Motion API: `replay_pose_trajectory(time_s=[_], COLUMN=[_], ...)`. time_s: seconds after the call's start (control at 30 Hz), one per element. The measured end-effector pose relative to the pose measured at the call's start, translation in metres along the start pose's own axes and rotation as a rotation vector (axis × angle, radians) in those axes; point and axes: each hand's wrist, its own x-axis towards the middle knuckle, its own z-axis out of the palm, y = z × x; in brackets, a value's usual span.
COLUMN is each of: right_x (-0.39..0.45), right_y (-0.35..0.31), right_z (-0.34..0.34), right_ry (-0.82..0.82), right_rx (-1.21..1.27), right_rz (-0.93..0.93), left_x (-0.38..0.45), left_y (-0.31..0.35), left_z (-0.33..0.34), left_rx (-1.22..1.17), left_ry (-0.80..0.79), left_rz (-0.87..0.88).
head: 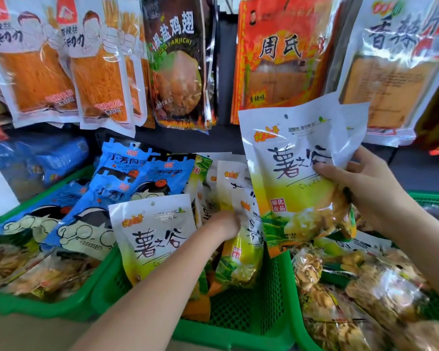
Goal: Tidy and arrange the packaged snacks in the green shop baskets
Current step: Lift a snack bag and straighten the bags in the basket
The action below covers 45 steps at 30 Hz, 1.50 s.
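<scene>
My right hand (365, 188) holds up a white and green snack packet (297, 173) above the middle green basket (276, 287). My left hand (226, 224) reaches into that basket and grips the upright row of the same white packets (238, 198). One more such packet (155, 234) stands at the front of the row, left of my left forearm. Blue cartoon packets (127, 183) lean in the left green basket (48, 307).
Clear bags of brown snacks (352, 295) fill the right green basket (431, 196). Large snack bags hang above: orange strips (36, 62), a dark chicken-wing bag (178, 62), a red-orange bag (281, 59) and a white bag (390, 67). Blue packs (48, 158) lie behind at left.
</scene>
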Motion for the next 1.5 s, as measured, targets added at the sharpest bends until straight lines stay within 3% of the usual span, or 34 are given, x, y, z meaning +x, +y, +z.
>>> replay_pose_trajectory(time_s=[0.1, 0.17, 0.2, 0.27, 0.37, 0.53, 0.77, 0.87, 0.97, 1.03, 1.13, 1.2, 1.33, 1.4, 1.5], right_x=[-0.002, -0.003, -0.005, -0.008, -0.014, -0.021, -0.026, -0.025, -0.018, -0.016, -0.02, -0.03, -0.049, -0.047, -0.035], right_y=[0.003, 0.009, 0.011, 0.018, 0.031, 0.056, 0.096, 0.115, 0.124, 0.12, 0.103, 0.088, 0.082, 0.089, 0.095], right_z=[0.002, 0.003, 0.005, 0.011, 0.024, 0.049, 0.087, 0.103, 0.107, 0.105, 0.093, 0.085, 0.083, 0.087, 0.088], right_ry=[-0.007, -0.023, -0.046, -0.089, -0.139, -0.191, -0.1, 0.011, 0.134, 0.127, -0.022, -0.15, -0.546, -0.543, -0.41], right_rx=[0.046, 0.096, 0.107, 0.095, 0.063, 0.206, 0.243, 0.107, -0.169, -0.243, -0.408, -0.669, -1.135, -1.179, -1.276], right_rz=[0.055, 0.127, 0.172, 0.26, 0.337, 0.443, 0.481, 0.447, 0.382, 0.372, 0.36, 0.203, -0.086, -0.09, -0.026], left_x=[-0.017, -0.023, -0.022, -0.021, -0.013, -0.003, -0.017, -0.022, -0.036, -0.048, -0.059, -0.063, -0.064, -0.065, -0.064], left_y=[-0.016, -0.033, -0.044, -0.057, -0.061, -0.051, -0.066, -0.083, -0.092, -0.099, -0.116, -0.124, -0.131, -0.132, -0.13], left_z=[-0.016, -0.024, -0.026, -0.026, -0.016, -0.041, -0.105, -0.119, -0.129, -0.129, -0.112, -0.092, -0.051, -0.038, -0.021], left_rx=[0.006, 0.176, 0.188, 0.159, 0.244, -0.271, -0.7, -0.906, -0.946, -0.964, -1.058, -1.072, -1.105, -1.131, -1.106], left_ry=[0.449, 0.725, 0.741, 0.596, 0.467, 0.633, 0.938, 1.074, 1.157, 1.12, 0.85, 0.697, 0.625, 0.61, 0.595], left_rz=[0.101, 0.11, 0.006, -0.206, -0.19, -0.12, 0.017, 0.018, 0.008, -0.018, -0.061, -0.116, -0.223, -0.274, -0.25])
